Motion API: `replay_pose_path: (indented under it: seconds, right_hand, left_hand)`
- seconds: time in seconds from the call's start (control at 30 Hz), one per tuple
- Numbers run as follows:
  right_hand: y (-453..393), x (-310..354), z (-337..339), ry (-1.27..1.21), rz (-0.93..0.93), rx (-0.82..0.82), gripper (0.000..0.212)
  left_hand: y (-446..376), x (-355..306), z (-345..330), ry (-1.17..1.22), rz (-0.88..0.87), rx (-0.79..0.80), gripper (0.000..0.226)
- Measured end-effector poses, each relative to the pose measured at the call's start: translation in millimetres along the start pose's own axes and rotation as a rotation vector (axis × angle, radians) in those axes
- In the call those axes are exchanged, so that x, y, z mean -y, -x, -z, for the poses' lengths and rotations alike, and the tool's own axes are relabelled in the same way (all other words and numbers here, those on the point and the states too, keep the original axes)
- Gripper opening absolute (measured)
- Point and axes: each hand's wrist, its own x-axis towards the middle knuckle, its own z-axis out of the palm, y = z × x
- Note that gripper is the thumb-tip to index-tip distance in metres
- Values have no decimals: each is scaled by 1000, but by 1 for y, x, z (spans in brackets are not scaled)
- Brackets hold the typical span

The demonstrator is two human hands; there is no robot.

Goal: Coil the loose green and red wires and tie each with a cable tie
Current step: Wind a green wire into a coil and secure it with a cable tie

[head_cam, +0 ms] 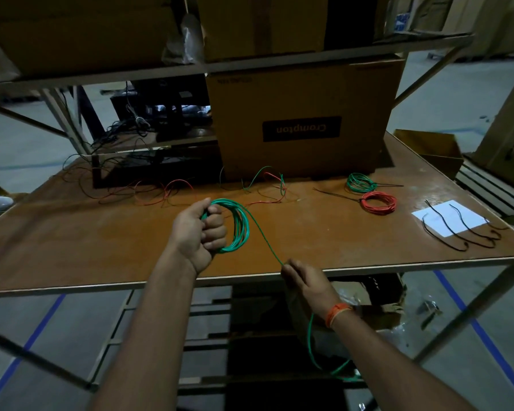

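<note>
Dim storeroom, worn brown wooden table (101, 232). Left hand (201, 232) clenched round partly wound green wire coil (238, 226) above it; right hand (304, 281) pinching trailing strand at the table's front edge. Mid-coiling; probably more loops next, then a black cable tie (445, 232).

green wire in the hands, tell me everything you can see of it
The thin green plastic-coated wire is partly wound into a loose coil of several loops. The left hand grips the coil above the brown wooden tabletop. One strand runs from the coil's top down to the right hand, which pinches it at the table's front edge. Its free tail hangs below the table in a curve.
</note>
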Motion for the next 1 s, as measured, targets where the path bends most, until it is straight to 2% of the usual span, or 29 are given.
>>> replay_pose_path:
  seconds: [0.07,0.13,0.23,0.3,0.37,0.4,0.47,0.53,0.6,0.73,0.87,1.0]
  right_hand:
    - [-3,7,-1,-52,-79,26,19]
    - [-3,14,1,-212,-249,116,10]
    - [-7,27,15,-187,-286,97,20]
    - [-6,40,28,-119,-119,-6,35]
    - [-5,59,40,-366,-5,-74,40]
    - [-8,72,44,-541,36,-56,46]
    - [-15,85,46,-666,129,30,52]
    - [-21,90,43,-645,185,58,37]
    - [-25,87,38,-646,136,-12,22]
    - [-21,82,31,-661,87,-68,17]
    - [-17,80,31,-454,92,-121,15]
    - [-16,77,28,-115,152,-369,16]
  left_hand:
    - [1,3,-7,14,11,18,37]
    - [1,7,-13,3,24,26,37]
    - [2,11,-16,-111,32,12,37]
    - [2,14,-17,-232,39,17,37]
    - [3,18,-19,-338,58,50,37]
    - [4,21,-22,-389,72,76,37]
    - [6,26,-27,-499,82,133,38]
    - [8,29,-31,-550,72,158,39]
    - [8,32,-32,-509,90,147,39]
    - [9,42,-29,-391,130,72,37]
    - [11,50,-24,-303,149,42,37]
    - [11,49,-24,-306,153,27,37]
